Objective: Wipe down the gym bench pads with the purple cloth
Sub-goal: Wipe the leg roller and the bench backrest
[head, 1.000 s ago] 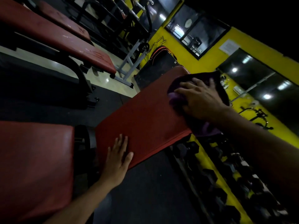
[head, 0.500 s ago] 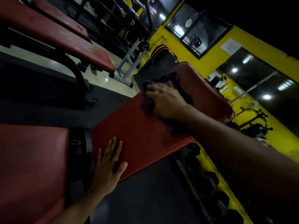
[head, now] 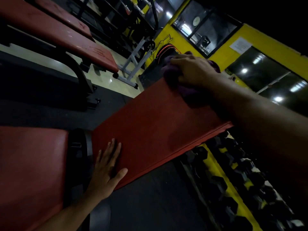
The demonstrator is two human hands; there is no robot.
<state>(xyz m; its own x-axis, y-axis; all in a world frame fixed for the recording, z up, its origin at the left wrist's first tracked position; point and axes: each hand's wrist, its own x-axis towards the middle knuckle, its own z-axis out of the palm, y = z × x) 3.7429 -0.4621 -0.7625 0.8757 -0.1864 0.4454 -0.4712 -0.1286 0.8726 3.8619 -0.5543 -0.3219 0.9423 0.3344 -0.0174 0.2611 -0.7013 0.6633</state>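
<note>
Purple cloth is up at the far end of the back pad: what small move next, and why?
Probably draw the right hand and purple cloth back down the back pad toward the left hand. The cloth sits at the pad's top corner, and the long bare stretch lies below it.

The middle of the red back pad (head: 150, 124) lies bare between the two hands, open for a pass along its length. The left hand (head: 106, 170) lies flat on its near corner; the right hand (head: 193, 70) and purple cloth (head: 185, 89) cover the far end. A dark hinge gap (head: 80, 147) separates it from the seat pad (head: 31, 172). Dumbbells (head: 233, 172) crowd the floor just beside its right edge; another bench (head: 66, 40) stands well apart on the left.
</note>
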